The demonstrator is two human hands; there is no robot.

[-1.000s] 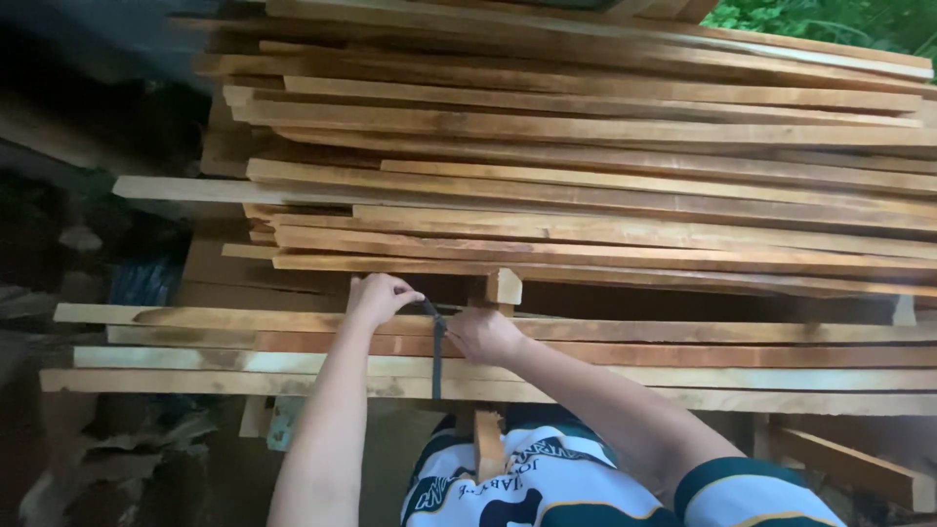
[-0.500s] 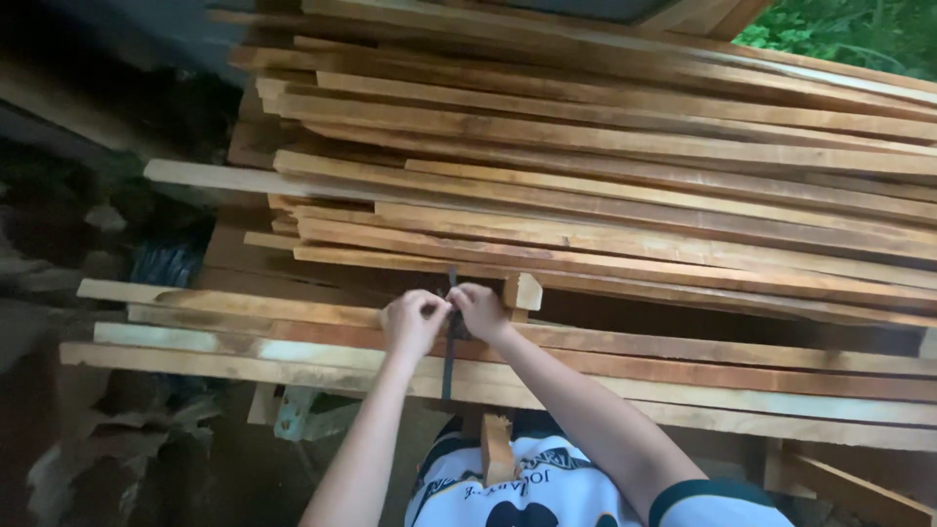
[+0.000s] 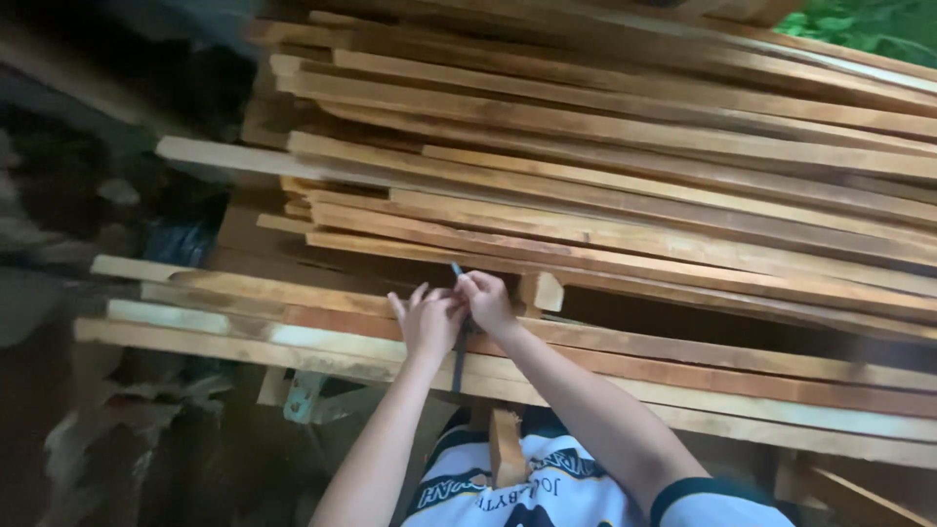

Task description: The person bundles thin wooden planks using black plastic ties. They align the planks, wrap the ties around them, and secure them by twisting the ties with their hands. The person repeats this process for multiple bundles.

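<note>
At nine o'clock the view is dark and blurred, with grey rubble-like shapes that cannot be made out. Just right of that, four long planks [image 3: 244, 337] lie side by side and run across toward three o'clock, their cut ends stepped at the left. A pale metal bracket [image 3: 301, 395] shows beneath them at about seven o'clock.

Near the centre, the left hand [image 3: 426, 322] rests on the planks with its fingers partly spread and raised, its thumb side pressed to the thin dark strap [image 3: 459, 337]; whether it truly pinches the strap cannot be told. Touching it at its three o'clock side, the right hand [image 3: 485, 301] is closed, fingertips pinching the strap's upper end. The strap hangs straight down across the plank edges toward six o'clock.

Just right of the right hand stands a short wooden block [image 3: 543, 291]. From twelve to three o'clock rises the big lumber stack [image 3: 634, 166], boards overlapping unevenly. Green foliage [image 3: 864, 29] shows at one o'clock.
</note>
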